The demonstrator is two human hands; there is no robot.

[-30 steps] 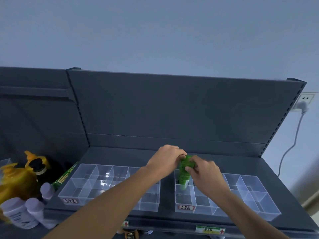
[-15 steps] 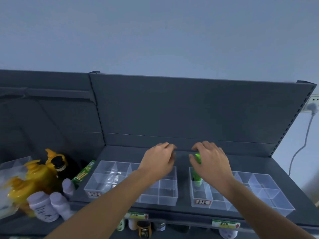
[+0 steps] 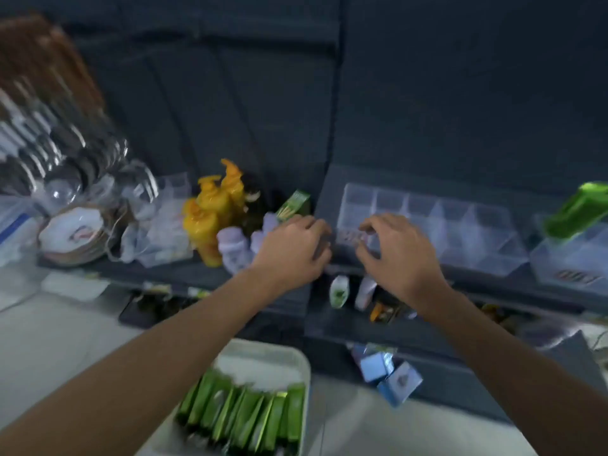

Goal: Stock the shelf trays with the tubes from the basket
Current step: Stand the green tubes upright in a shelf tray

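A white basket (image 3: 297, 360) sits low in the middle, holding several green tubes (image 3: 243, 414) lying side by side. On the dark shelf stand two clear divided trays: one (image 3: 460, 225) just beyond my hands, another (image 3: 572, 258) at the right edge with a single green tube (image 3: 575, 210) standing tilted in it. My left hand (image 3: 289, 248) and my right hand (image 3: 398, 255) hover in front of the shelf edge, both empty with fingers loosely curled and apart. The view is blurred by motion.
Yellow pump bottles (image 3: 210, 215), small white bottles (image 3: 233, 248) and a green box (image 3: 292, 204) crowd the shelf left of the trays. Bowls and clear lids (image 3: 72, 232) lie further left. Small bottles (image 3: 339, 291) stand on the lower shelf; blue boxes (image 3: 388, 370) lie below.
My right hand has let go of the green tube, which stays in the right tray. Both hands pulled back toward me, and the view swung down and left, revealing the basket.
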